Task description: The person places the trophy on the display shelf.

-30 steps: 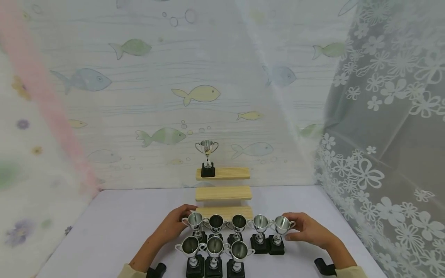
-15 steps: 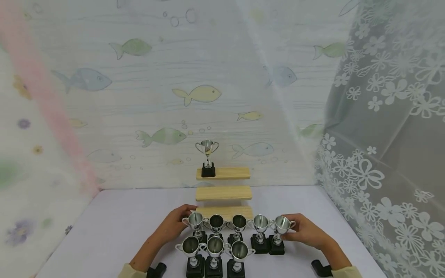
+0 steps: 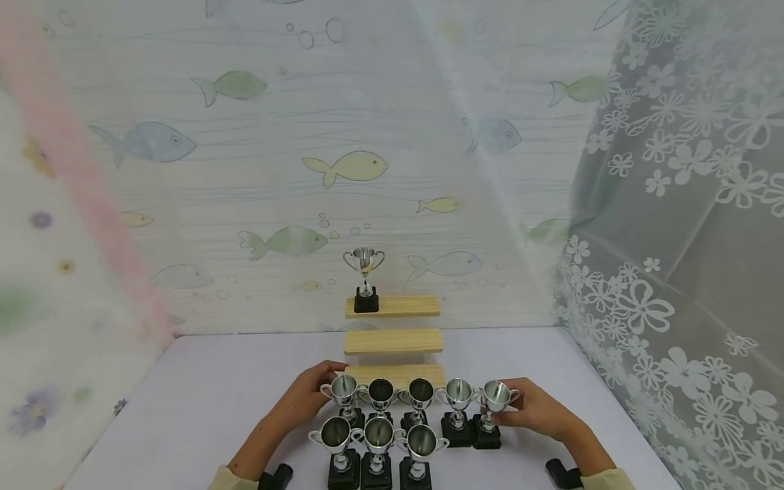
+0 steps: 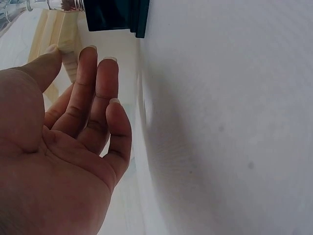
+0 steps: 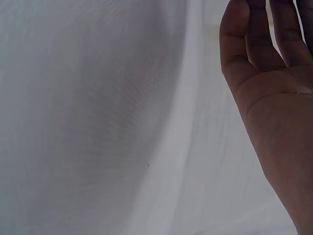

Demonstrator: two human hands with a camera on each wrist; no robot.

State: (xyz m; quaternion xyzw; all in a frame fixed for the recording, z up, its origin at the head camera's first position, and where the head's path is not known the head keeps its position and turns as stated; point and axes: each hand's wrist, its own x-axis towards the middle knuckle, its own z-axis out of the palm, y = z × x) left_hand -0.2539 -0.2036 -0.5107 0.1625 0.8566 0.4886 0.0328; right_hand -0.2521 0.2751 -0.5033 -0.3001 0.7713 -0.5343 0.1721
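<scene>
Apparently grasping step: right hand [image 3: 535, 408] curled round stem of rightmost trophy [image 3: 495, 397], standing toward near edge of white worktop [image 3: 508, 354], right of centre. Left hand [image 3: 308, 396] loose, seemingly holding nothing, beside back-left trophy [image 3: 344, 389]. Next move calls for steady lift, clear of neighbouring trophy [image 3: 459, 395]. Wooden steps [image 3: 394, 341] behind, lone trophy [image 3: 366, 301] up top. Fish-print backdrop [image 3: 398, 116] along far edge; floral curtain [image 3: 692, 272] right.
</scene>
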